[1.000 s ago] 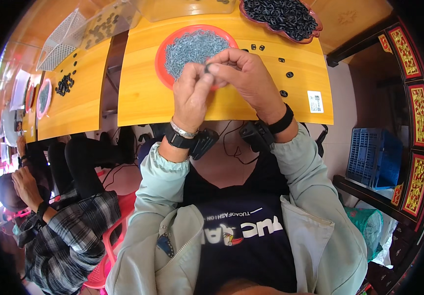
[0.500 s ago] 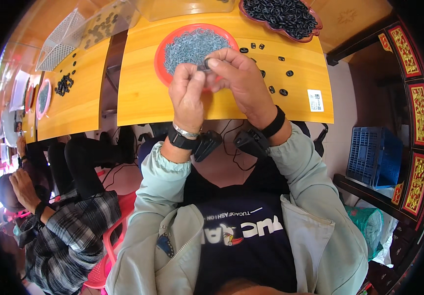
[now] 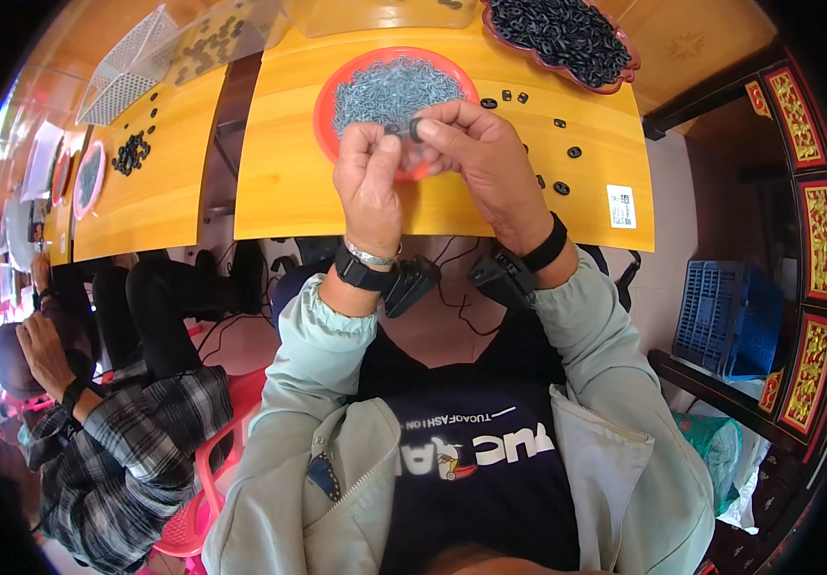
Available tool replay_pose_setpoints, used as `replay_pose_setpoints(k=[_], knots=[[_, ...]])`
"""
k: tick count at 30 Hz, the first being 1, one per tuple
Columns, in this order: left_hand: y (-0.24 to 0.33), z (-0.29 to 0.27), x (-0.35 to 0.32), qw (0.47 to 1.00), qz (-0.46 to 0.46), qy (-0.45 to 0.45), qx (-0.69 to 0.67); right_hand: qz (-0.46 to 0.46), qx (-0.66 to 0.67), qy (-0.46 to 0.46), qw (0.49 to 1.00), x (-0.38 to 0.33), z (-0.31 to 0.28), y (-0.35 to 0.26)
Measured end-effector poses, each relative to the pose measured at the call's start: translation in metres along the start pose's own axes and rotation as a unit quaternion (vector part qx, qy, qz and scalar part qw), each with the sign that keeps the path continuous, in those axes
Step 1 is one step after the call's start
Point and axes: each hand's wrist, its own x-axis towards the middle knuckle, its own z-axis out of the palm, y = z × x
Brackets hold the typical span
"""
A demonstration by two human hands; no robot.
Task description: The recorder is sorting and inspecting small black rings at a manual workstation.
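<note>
1. Yellow wooden tabletop (image 3: 289,182) spans the upper part of the view; a second matching yellow table (image 3: 160,163) stands to its left, apart by a narrow gap.
2. Blue slatted plastic crate (image 3: 725,321) sits on the floor at the right, beside dark furniture with gilded panels.
3. Dark red scalloped tray (image 3: 624,67) at the far right edge of the table is heaped with small black rings.
4. Round red plastic dish (image 3: 322,110) lies directly beyond the hands and holds a mound of small grey metal pieces.
5. White mesh basket (image 3: 121,81) stands on the left table, contents not discernible; a cluster of black rings lies loose near it.
6. Left hand (image 3: 367,187) is raised over the red dish's near rim, fingertips pinched together; what they grip cannot be made out.
7. Right hand (image 3: 485,163) pinches a small black ring (image 3: 414,128) between thumb and forefinger, just beside the left fingertips, above the dish.
8. Loose black rings (image 3: 567,151) lie scattered on the tabletop right of the dish.
</note>
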Motion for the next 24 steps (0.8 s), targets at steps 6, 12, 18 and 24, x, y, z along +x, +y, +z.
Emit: replay_pose_setpoints(k=[6,12,18,24], knots=[[-0.0075,-0.0051,0.0021,1.0,0.011,0.009,0.015,-0.018,-0.029,0.003,0.999,0.0001,0.0024,0.0004],[-0.0049,-0.0014,-0.0001,1.0,0.005,0.015,0.006,-0.024,-0.024,0.004,0.999,0.0006,0.0003,0.002],[-0.0002,-0.0009,-0.0006,0.999,-0.014,0.011,-0.046,-0.038,-0.042,0.001,0.998,0.0008,0.0002,0.0014],[0.0014,-0.0015,0.0003,1.0,-0.016,0.023,0.008,-0.038,-0.051,0.0,0.998,-0.0002,0.0019,-0.0001]])
